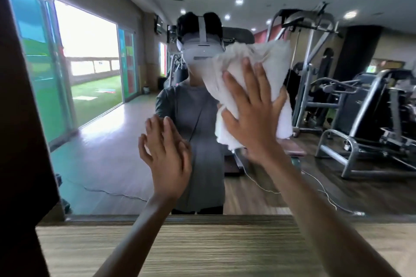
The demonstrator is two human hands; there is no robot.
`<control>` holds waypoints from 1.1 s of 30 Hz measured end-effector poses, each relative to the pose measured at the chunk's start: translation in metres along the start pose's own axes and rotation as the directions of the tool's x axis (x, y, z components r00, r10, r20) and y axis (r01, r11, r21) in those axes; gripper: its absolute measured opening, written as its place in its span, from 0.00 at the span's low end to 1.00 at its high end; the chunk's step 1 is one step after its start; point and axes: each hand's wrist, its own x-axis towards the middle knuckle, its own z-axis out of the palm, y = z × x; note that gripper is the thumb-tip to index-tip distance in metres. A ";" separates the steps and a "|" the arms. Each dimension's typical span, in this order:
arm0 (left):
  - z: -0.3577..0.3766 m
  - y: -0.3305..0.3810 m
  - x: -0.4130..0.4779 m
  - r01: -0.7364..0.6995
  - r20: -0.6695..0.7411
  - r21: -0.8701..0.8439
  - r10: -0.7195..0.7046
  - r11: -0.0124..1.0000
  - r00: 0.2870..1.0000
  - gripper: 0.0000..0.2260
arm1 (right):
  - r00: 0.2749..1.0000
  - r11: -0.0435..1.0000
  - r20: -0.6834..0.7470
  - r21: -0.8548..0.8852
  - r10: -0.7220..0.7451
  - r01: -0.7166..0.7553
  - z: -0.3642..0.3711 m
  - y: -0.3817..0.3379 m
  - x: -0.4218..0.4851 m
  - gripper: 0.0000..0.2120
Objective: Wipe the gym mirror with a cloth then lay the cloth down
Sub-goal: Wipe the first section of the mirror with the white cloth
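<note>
A large wall mirror (101,137) fills most of the view and reflects a gym and a person in a grey shirt. A crumpled white cloth (272,67) lies flat against the glass at centre right. My right hand (254,116) presses on it with straight, spread fingers. To the left and lower, my left hand (166,152) rests flat on the mirror with straight fingers and holds nothing.
A wooden ledge (202,245) runs along the mirror's bottom edge, below my forearms. A dark frame or wall (20,141) borders the mirror on the left. Weight machines, windows and a white cable on the floor appear only as reflections.
</note>
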 end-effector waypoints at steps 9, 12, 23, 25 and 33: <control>0.021 0.027 -0.003 -0.032 -0.030 -0.050 0.031 0.998 0.999 0.25 | 0.916 0.917 0.093 -0.046 -0.391 0.396 0.003 0.025 -0.067 0.34; 0.024 0.035 -0.005 -0.093 0.003 -0.044 0.093 0.995 0.996 0.26 | 0.952 0.955 0.128 -0.071 -0.278 0.288 -0.004 0.072 -0.078 0.36; 0.046 0.080 -0.011 -0.070 0.020 -0.097 0.072 0.993 0.997 0.27 | 0.955 0.956 0.053 -0.022 -0.291 0.292 0.000 0.076 -0.077 0.35; 0.047 0.086 -0.014 -0.058 0.034 -0.074 0.061 0.996 0.998 0.26 | 0.929 0.931 0.100 -0.050 -0.355 0.361 -0.003 0.116 -0.104 0.37; 0.071 0.150 -0.022 -0.133 0.085 -0.051 0.137 0.990 0.987 0.24 | 0.941 0.937 0.032 0.090 0.336 -0.337 -0.013 0.143 -0.049 0.34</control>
